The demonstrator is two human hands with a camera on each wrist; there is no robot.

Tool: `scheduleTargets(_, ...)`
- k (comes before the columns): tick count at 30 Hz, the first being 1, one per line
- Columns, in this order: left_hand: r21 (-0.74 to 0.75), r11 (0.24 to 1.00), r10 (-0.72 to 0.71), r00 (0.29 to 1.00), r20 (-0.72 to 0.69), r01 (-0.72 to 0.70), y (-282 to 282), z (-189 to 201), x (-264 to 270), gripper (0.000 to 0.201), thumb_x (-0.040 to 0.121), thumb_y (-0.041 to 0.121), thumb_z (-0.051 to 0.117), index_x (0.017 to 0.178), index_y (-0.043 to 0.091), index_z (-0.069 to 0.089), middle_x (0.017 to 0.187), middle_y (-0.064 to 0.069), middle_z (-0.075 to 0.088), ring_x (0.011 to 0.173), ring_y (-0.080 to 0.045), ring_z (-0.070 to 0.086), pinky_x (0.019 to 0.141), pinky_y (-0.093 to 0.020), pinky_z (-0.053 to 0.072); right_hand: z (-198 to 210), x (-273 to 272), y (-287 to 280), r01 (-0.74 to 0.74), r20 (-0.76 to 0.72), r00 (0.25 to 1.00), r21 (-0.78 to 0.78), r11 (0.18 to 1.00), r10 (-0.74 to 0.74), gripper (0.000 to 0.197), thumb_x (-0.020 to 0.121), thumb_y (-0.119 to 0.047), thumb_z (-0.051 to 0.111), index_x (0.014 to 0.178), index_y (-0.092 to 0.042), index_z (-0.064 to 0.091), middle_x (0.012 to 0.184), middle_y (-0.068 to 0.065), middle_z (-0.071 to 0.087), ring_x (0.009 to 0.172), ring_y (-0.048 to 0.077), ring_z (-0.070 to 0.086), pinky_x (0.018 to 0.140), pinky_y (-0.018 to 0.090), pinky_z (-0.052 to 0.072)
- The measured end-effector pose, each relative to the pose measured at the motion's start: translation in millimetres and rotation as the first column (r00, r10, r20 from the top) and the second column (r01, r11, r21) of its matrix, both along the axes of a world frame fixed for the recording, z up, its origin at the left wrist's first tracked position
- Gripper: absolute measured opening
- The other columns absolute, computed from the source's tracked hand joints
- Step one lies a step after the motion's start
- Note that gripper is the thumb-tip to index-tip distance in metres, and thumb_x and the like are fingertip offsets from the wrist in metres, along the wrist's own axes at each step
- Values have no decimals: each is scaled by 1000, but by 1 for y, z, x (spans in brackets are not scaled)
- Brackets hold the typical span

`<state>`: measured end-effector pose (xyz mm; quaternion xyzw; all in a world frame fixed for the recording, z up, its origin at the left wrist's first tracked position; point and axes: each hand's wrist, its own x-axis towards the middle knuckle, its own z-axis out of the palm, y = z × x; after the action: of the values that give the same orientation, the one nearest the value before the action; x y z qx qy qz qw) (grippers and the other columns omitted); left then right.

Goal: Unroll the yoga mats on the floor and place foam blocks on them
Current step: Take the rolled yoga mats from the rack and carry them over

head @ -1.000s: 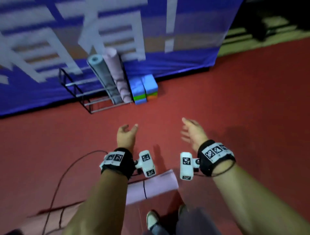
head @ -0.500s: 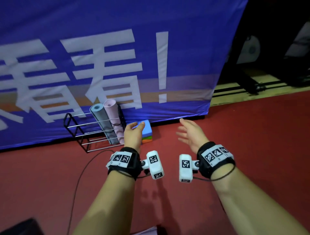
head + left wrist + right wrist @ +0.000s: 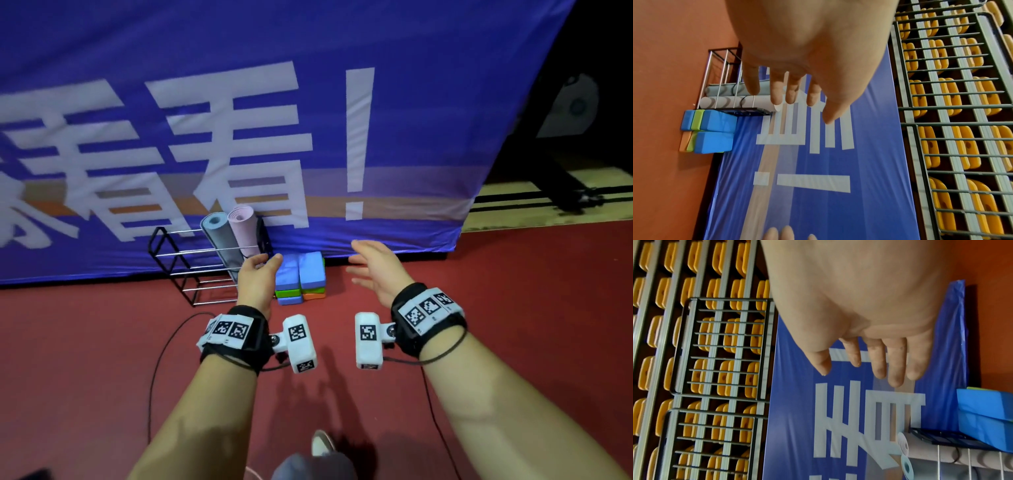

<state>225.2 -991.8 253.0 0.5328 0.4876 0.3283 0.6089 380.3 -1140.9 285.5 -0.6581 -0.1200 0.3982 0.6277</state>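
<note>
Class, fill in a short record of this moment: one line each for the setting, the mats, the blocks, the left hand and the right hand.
setting: red floor, blue banner behind
mats: grey mat and pink mat, rolled, standing in wire rack
blocks: foam blocks stacked beside rack, blue on top
left hand: empty, fingers relaxed
right hand: empty, fingers spread

Blue, green, orange foam blocks (image 3: pixel 299 279)

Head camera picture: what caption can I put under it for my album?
Two open hands, left hand and right hand, reach toward stacked blue, green and orange foam blocks beside the black wire rack.
</note>
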Motion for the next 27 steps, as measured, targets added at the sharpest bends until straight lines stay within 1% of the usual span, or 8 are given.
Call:
scheduleTargets(3, -42, 998, 45, 999, 28, -44, 44, -12, -6, 44, 87, 27, 71, 123, 5, 58, 105, -9, 65, 80, -17, 60, 69, -31, 50, -3, 1, 49, -79, 6, 997, -10, 997, 79, 22, 95, -38, 60, 112, -24, 55, 111, 10, 61, 89, 24, 62, 71, 33, 47)
scheduleTargets(6, -60, 996, 65, 997, 29, -63, 97, -17, -9, 35, 90, 25, 68, 120, 9, 60, 109, -6, 65, 85, -16, 57, 74, -30, 44, -8, 4, 108, -125, 17, 992, -33, 992, 126, 23, 94, -39, 60, 112, -24, 55, 114, 11, 62, 89, 24, 64, 72, 33, 47)
scheduleTargets(10, -47, 992, 117, 993, 31, -115, 194, -19, -16, 23, 92, 22, 65, 111, 10, 61, 99, -5, 63, 85, -19, 56, 65, -27, 40, -14, 3, 215, -181, 44, 982, -61, 982, 183, 22, 95, -35, 59, 112, -23, 55, 110, 10, 61, 91, 26, 63, 69, 31, 46)
scheduleTargets(13, -54, 989, 140, 990, -1, -140, 287, -26, -32, 39, 91, 30, 67, 121, 8, 58, 107, -4, 62, 90, -18, 56, 76, -33, 44, -17, -7, 316, -219, 45, 974, -86, 972, 223, 9, 96, -31, 57, 101, -24, 54, 103, 9, 58, 90, 26, 61, 72, 32, 44)
scheduleTargets(17, -70, 976, 201, 978, -58, -205, 390, -31, -59, 42, 88, 32, 69, 121, 9, 59, 121, -12, 63, 99, -24, 58, 99, -51, 47, -18, -23, 421, -297, 24, 953, -117, 948, 302, 5, 97, -27, 55, 95, -23, 53, 98, 8, 54, 88, 24, 55, 67, 30, 42)
scheduleTargets(22, -99, 967, 226, 969, -100, -236, 488, -44, -54, 37, 88, 28, 69, 120, 12, 59, 124, -16, 63, 108, -33, 61, 89, -43, 48, -33, -24, 516, -339, -34, 940, -164, 926, 339, 4, 97, -23, 56, 93, -21, 56, 94, 8, 54, 78, 22, 55, 57, 25, 47)
scheduleTargets(25, -131, 968, 201, 973, -116, -215, 530, -55, -37, 30, 88, 27, 69, 114, 18, 58, 122, -12, 63, 114, -32, 61, 99, -48, 47, -52, -10, 562, -346, -53, 938, -206, 916, 342, 5, 97, -20, 57, 92, -21, 55, 88, 5, 53, 70, 19, 53, 58, 25, 44)
scheduleTargets(27, -150, 963, 204, 969, -137, -224, 559, -66, -26, 31, 86, 28, 70, 113, 18, 58, 122, -15, 64, 115, -34, 60, 100, -51, 47, -71, 3, 598, -365, -58, 931, -235, 901, 361, 4, 96, -18, 57, 93, -18, 55, 86, 5, 51, 66, 18, 50, 57, 25, 39)
